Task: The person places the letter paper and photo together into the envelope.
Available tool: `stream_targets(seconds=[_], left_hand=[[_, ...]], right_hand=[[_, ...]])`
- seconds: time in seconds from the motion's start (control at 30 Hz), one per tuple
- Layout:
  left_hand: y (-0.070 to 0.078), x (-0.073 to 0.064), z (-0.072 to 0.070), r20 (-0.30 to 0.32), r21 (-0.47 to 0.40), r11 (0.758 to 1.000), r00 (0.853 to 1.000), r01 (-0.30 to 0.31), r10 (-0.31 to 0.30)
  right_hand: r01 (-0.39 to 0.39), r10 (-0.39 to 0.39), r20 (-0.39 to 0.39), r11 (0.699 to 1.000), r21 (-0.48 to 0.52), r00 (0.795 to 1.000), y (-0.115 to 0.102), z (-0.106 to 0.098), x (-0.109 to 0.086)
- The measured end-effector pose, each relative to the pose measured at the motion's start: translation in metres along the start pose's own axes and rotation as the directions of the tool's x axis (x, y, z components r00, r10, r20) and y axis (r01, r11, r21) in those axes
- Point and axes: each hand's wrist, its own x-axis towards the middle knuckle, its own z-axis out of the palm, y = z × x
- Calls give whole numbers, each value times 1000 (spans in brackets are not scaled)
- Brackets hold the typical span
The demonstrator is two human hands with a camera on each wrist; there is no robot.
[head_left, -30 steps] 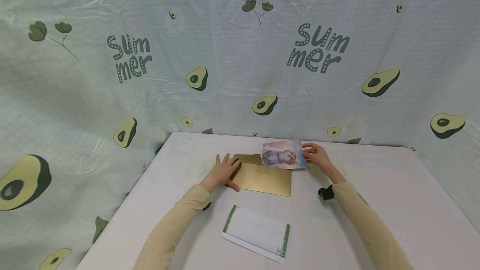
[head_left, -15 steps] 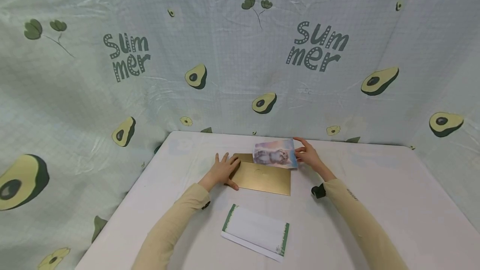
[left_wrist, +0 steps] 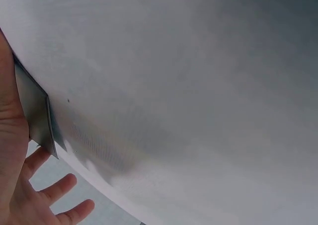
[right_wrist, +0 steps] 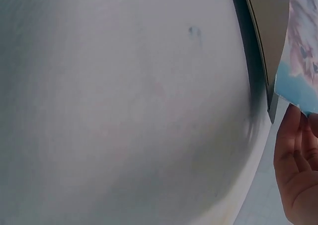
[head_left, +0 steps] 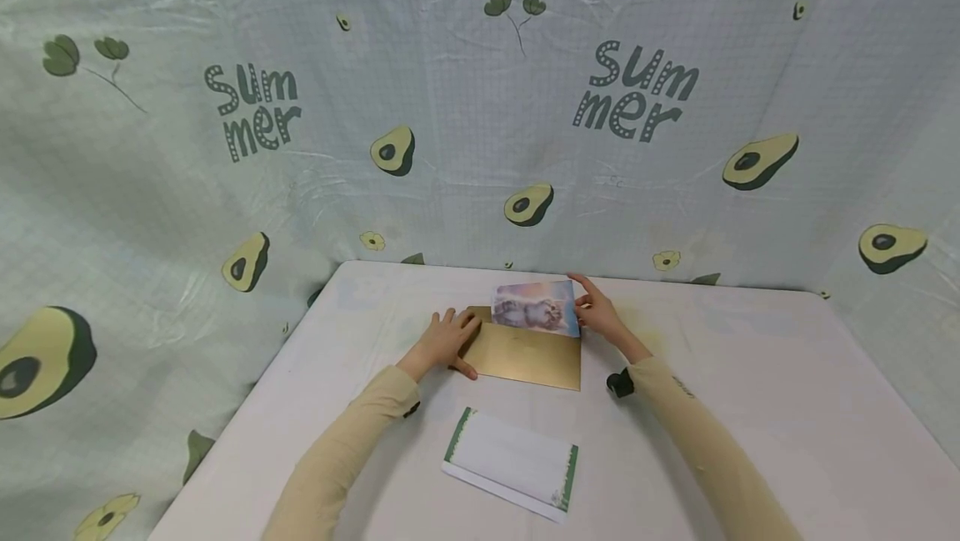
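A gold envelope [head_left: 525,358] lies on the table in the head view, its flap [head_left: 480,313] turned up at the back. My left hand [head_left: 444,341] rests at its left edge, fingers spread and thumb near the front left corner. My right hand [head_left: 597,313] pinches the right edge of a postcard [head_left: 536,308] with a fluffy grey-white animal on a pink and blue ground. The card's lower edge lies along the envelope's mouth, with the flap behind it. The right wrist view shows fingers [right_wrist: 293,140] at the card's blue corner [right_wrist: 295,86].
A white notepad [head_left: 513,462] with green patterned ends lies nearer on the white table [head_left: 712,408]. Behind the table hangs a pale sheet [head_left: 450,91] printed with avocados and lettering. Each wrist carries a dark strapped-on device [head_left: 621,383].
My right hand has carried the postcard leftward, from beyond the envelope's right side to over its mouth. My left hand has stayed on the envelope.
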Motion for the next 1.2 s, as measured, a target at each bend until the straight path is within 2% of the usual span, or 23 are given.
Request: stream_targets(seconds=[0.23,0.4,0.63,0.73,0.77,0.8,0.9,1.0,1.07,1.2], left_hand=[[1,0,0,-49,39,999,998,-24,26],[0,-1,0,-44,43,999,999,-14,16],[-1,-2,2,-31,55,998,999,-5,7],[-1,-2,2,-29,45,999,1000,-2,3],[-1,-2,3,-23,46,999,1000,2,-1],[-1,-2,3,-21,46,999,1000,4,-3],[0,-3,3,-7,47,999,1000,9,-9],[0,-3,3,-7,40,999,1000,11,-11],[0,-3,3,-2,38,999,1000,14,-14],[0,-2,3,8,42,999,1000,17,-17]], right_hand=[[9,-9,-2,998,-63,1000,0,9,5],[3,-4,-12,998,-64,1000,-2,14,6],[-59,59,-11,998,-23,998,-4,19,4],[-17,17,-19,1000,8,1000,0,20,3],[3,-3,-22,1000,17,1000,3,20,3],[58,-57,-26,997,48,998,8,20,4],[101,-99,-24,992,80,995,14,19,4],[71,-70,-18,994,85,997,14,18,3],[5,-4,-13,999,53,1000,9,17,0],[-40,40,17,999,8,999,4,15,-3]])
